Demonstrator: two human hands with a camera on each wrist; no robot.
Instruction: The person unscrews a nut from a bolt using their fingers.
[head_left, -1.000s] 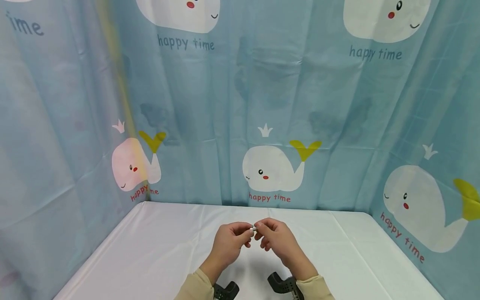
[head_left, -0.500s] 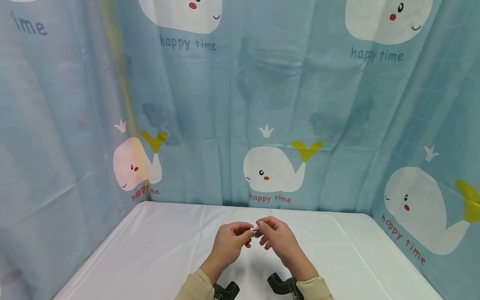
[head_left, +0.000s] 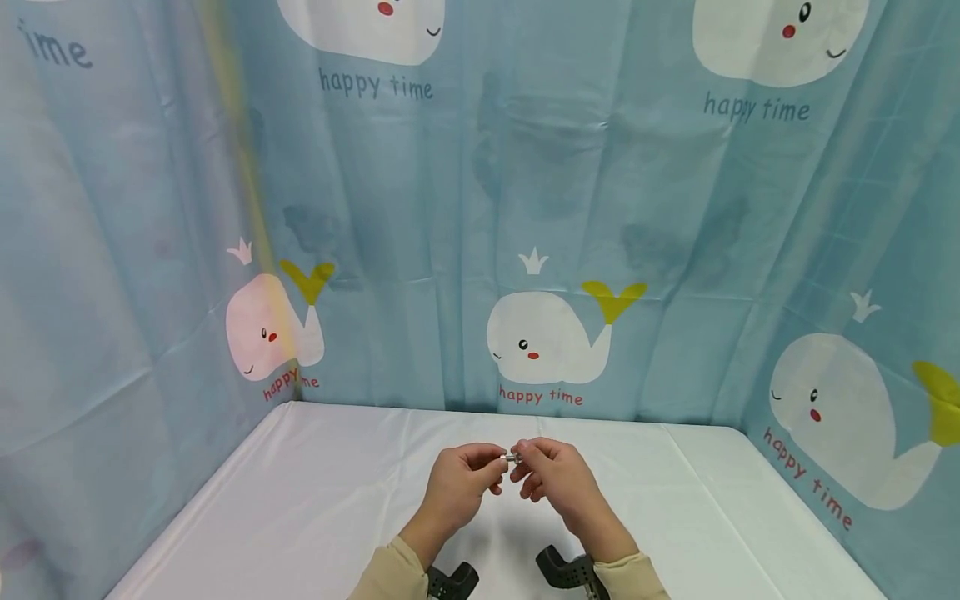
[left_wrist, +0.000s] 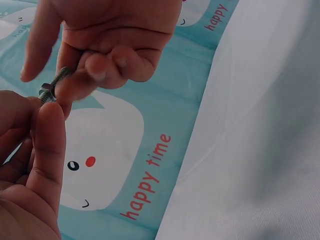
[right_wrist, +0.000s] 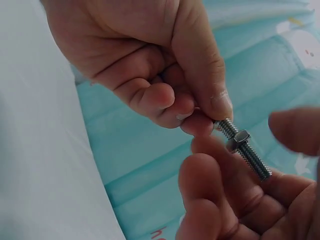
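My left hand (head_left: pixel 459 487) pinches one end of a threaded metal bolt (right_wrist: pixel 257 162) between thumb and forefinger, above the table. A nut (right_wrist: pixel 238 141) sits partway along the thread, with bare thread on both sides of it. My right hand (head_left: pixel 561 482) is at the bolt's other end. Its forefinger (left_wrist: pixel 75 86) lies right by the nut, while its thumb (right_wrist: pixel 297 129) is lifted away, leaving a gap. The remaining right fingers are loosely bent below the bolt. In the head view the bolt is small and partly hidden by the fingertips.
A white cloth covers the table (head_left: pixel 315 500) beneath both hands. Blue curtains (head_left: pixel 420 208) printed with whales hang behind it and at both sides. Dark wrist-worn devices (head_left: pixel 566 571) sit below each hand, by the beige sleeves (head_left: pixel 390 575).
The right thumb and fingers shift slightly around the nut end, and a little more of the bolt shows between the hands. The left hand keeps its pinch in nearly the same place.
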